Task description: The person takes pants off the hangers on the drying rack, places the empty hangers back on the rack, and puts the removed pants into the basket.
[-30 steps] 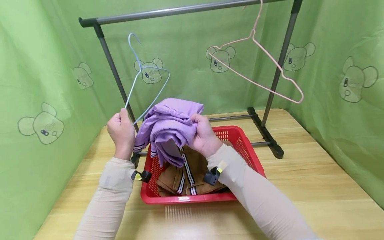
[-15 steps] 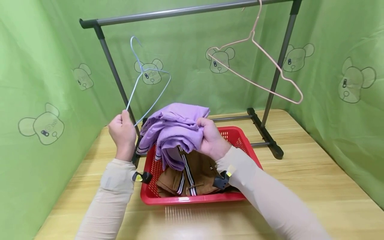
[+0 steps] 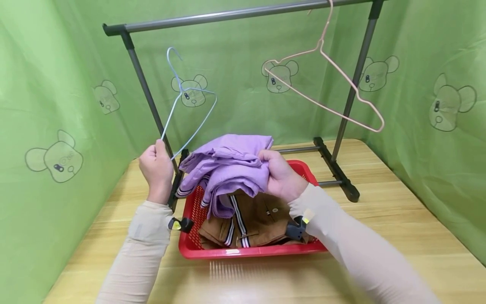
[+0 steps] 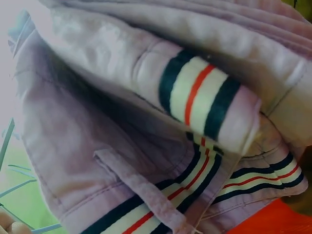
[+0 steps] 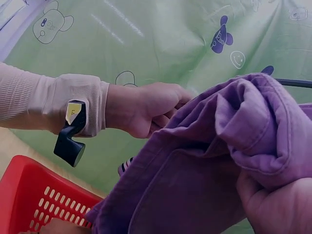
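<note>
My left hand grips a light blue wire clothes hanger by one lower corner, its hook pointing up. A bunched purple garment hangs from my right hand, whose thumb and fingers pinch its right side. In the left wrist view, striped trim in navy, white and red runs along the garment's edges. The right wrist view shows folded purple cloth beside the fingers, with the left hand behind it. The fingertips under the cloth are hidden.
Below the hands, a red plastic basket holds a brown garment with striped trim. Behind it stands a grey metal clothes rack. A pink hanger hangs on its right part. Green curtain surrounds the wooden table.
My right hand has moved right and slightly down with the purple garment, showing more of the brown garment beneath. The left hand and blue hanger have shifted only slightly.
</note>
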{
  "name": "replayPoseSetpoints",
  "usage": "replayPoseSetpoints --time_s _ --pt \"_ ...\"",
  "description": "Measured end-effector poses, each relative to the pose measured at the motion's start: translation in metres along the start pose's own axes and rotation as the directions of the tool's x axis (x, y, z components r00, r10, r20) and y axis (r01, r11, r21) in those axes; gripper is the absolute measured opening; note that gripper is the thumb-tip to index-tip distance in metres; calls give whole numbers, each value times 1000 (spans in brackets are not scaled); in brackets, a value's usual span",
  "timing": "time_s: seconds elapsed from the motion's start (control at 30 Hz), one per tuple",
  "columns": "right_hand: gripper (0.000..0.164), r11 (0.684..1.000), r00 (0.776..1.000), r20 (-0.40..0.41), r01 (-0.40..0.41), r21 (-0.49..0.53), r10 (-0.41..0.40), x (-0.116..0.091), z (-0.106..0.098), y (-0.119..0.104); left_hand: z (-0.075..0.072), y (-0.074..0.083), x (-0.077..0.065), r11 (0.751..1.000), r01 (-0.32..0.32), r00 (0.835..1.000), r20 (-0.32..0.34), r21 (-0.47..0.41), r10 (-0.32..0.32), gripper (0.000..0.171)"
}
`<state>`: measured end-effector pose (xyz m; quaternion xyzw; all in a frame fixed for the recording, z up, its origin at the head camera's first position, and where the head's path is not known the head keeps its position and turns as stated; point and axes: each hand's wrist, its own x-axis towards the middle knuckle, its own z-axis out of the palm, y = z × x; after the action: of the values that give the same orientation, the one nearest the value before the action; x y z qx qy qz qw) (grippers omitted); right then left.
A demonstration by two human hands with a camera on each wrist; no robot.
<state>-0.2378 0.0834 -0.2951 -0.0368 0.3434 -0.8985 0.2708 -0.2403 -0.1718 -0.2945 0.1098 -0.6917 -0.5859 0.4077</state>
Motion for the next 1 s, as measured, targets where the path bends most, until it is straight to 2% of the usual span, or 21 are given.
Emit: replayPoseSetpoints --time_s 0.1,0.2,0.47,0.7,1.0 --pt "38 1000 1000 -13 -4 -21 4 -3 -2 -4 0 0 0 1000 1 1000 5 0 -1 47" --pt "34 999 999 -23 -29 -43 28 -6 -5 -8 0 0 0 1000 4 1000 13 -4 -4 47" --pt "37 994 997 -23 -74 -78 72 -12 -18 -16 0 0 -1 1000 17 999 29 -23 -16 47" --pt "44 984 989 23 -144 -107 148 -18 -37 -26 -1 0 -2 1000 22 999 25 5 -22 46" --pt "52 981 988 1 -152 -123 154 -17 -55 -33 -3 -1 -1 1000 25 999 36 -3 -25 46"
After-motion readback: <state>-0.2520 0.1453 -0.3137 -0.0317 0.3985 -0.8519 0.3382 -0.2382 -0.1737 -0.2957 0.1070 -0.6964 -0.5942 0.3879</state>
